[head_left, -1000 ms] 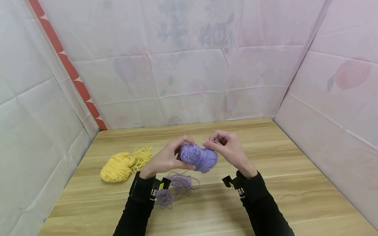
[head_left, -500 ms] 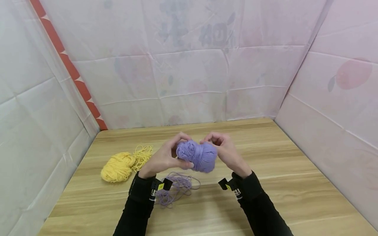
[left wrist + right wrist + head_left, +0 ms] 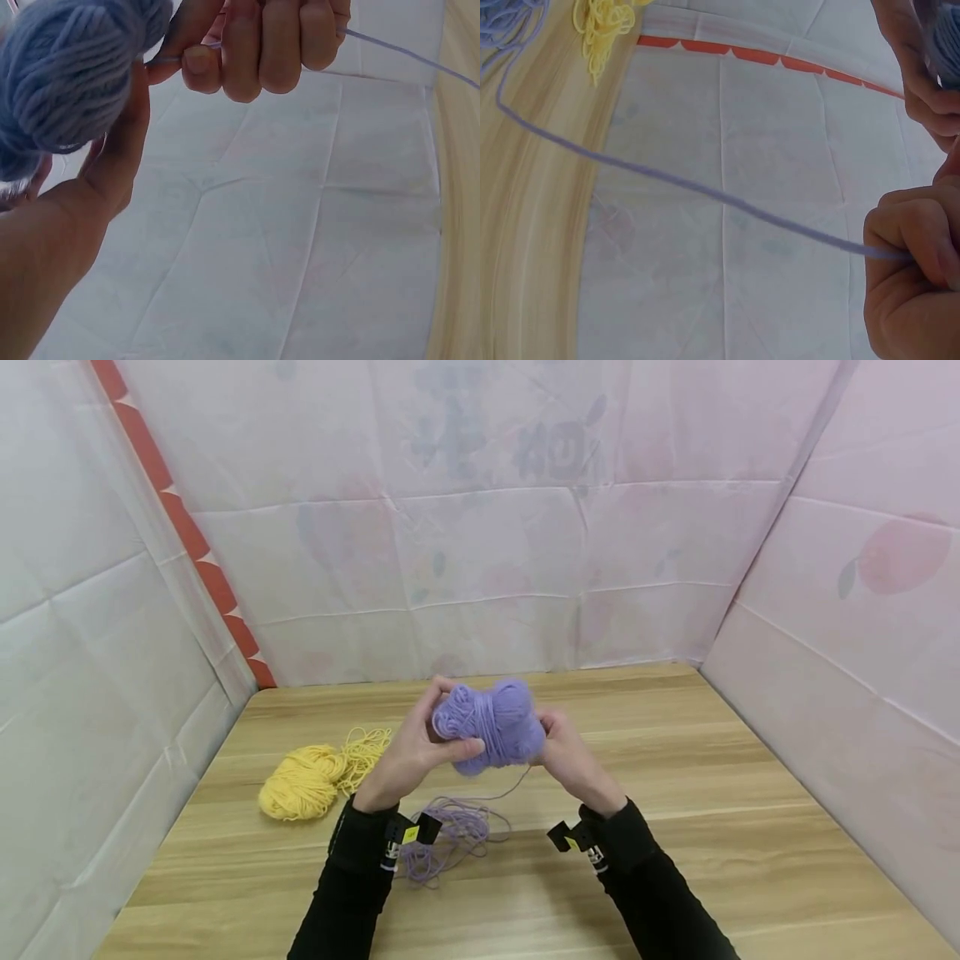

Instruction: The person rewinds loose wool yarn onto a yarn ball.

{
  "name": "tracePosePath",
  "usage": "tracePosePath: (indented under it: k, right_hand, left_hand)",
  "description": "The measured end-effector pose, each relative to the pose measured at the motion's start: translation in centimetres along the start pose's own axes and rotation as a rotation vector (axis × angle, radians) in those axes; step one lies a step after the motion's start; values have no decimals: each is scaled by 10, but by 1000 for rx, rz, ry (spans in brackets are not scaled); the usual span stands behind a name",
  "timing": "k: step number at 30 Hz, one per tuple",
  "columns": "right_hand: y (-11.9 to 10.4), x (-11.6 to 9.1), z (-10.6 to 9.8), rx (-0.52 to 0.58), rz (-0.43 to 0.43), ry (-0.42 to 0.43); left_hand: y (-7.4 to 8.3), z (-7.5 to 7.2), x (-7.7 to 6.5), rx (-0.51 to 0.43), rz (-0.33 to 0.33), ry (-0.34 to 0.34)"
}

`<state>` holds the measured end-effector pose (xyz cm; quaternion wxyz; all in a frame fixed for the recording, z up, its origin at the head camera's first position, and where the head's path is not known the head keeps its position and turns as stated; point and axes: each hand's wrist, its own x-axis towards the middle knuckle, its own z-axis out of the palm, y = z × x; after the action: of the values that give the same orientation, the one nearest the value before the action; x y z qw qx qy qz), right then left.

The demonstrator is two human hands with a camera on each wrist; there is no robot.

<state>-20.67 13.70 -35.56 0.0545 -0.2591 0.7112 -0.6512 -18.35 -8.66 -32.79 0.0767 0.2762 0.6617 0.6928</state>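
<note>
My left hand [image 3: 408, 756] grips a purple ball of yarn [image 3: 491, 724] above the table, thumb across its front and fingers behind. Strands are wound around the ball's waist. Just right of the ball, my right hand [image 3: 567, 753] has its fingers curled around a purple yarn strand [image 3: 727, 199]. In the left wrist view the strand runs through the right hand's curled fingers [image 3: 279, 49] to the ball. From that hand it trails down to a loose purple tangle [image 3: 453, 835] on the table, below the ball.
A yellow yarn skein [image 3: 303, 783] with a loose yellow tangle [image 3: 365, 758] lies on the left of the wooden table [image 3: 712, 827]. Pale printed sheets [image 3: 487, 552] hang at the back and both sides.
The left hand has lifted the purple ball and turned it slightly. My right hand has moved lower, from above the ball to its right side, and the trailing strand now shows.
</note>
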Motion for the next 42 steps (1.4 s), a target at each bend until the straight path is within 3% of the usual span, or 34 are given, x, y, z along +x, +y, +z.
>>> tracePosePath:
  k: [5, 13, 17, 22, 28, 35, 42]
  right_hand:
    - [3, 0, 1, 18, -28, -51]
    - [-1, 1, 0, -49, -61, -64]
    - [-5, -2, -4, -66, -65, -57]
    - [-10, -6, -9, -67, -61, -45]
    - [-15, -10, -13, -62, -100, -18]
    - [-23, -13, -18, -54, -78, 28]
    - [-25, -14, -22, -69, -94, 83]
  left_hand:
    - [-1, -1, 2, -47, 32, 105]
    - [-3, 0, 8, -60, 104, 262]
    - [-6, 1, 11, 5, 127, 319]
    - [-9, 4, 15, 145, 105, 361]
    - [-13, 5, 18, 322, 108, 344]
    - [-17, 5, 19, 461, 150, 287]
    - [-19, 8, 19, 560, 118, 137]
